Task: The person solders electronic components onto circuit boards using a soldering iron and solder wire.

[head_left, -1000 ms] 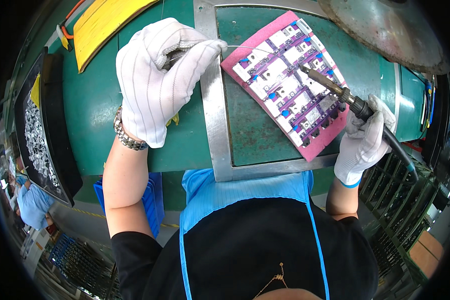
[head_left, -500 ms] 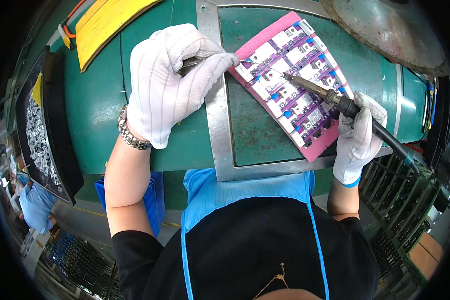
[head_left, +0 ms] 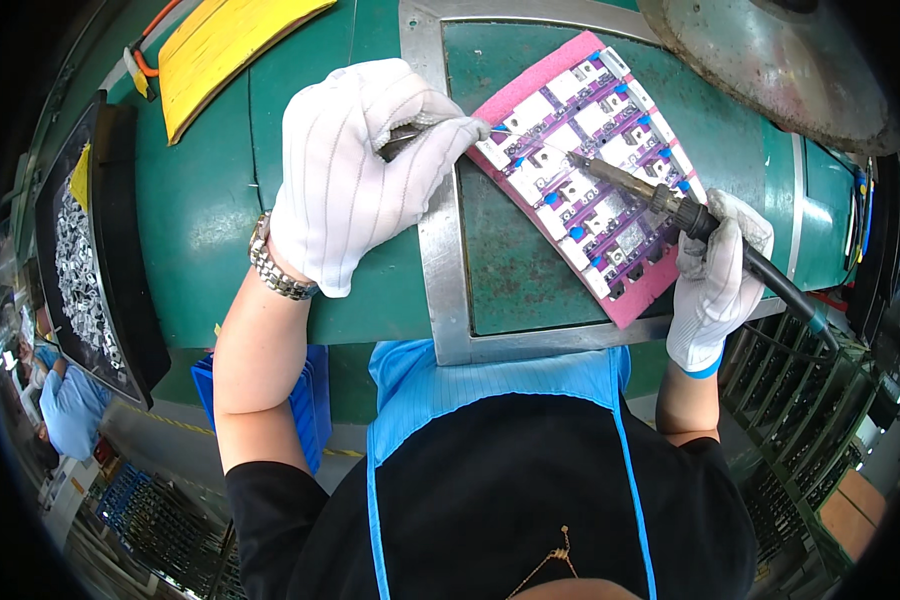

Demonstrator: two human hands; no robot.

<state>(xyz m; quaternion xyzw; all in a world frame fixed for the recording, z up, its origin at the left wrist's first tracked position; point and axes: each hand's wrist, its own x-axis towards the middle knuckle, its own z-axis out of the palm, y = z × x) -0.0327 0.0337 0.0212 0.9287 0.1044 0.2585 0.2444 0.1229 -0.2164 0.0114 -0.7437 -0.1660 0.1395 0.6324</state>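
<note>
My left hand (head_left: 365,175), in a white glove, pinches a thin solder wire (head_left: 515,133) between thumb and forefinger. The wire reaches rightward over a panel of purple circuit boards (head_left: 630,210) with white and metal pieces and small blue parts. Gripped in my gloved right hand (head_left: 720,280) is a soldering iron (head_left: 625,181), its dark handle slanting down to the right. The iron's tip is over the upper middle of the panel, close to the wire's end; whether they touch I cannot tell. A pink foam pad (head_left: 532,85) lies under the panel.
A metal frame (head_left: 440,260) borders the green bench (head_left: 370,310). Above the bench's upper right hangs a round metal hood (head_left: 780,75). A black tray of small metal parts (head_left: 78,275) stands left, a yellow sheet (head_left: 220,50) upper left. Blue bins (head_left: 315,400) sit below the edge.
My left hand has shifted slightly right with the solder wire. The soldering iron stays over nearly the same spot, and my right hand has hardly moved.
</note>
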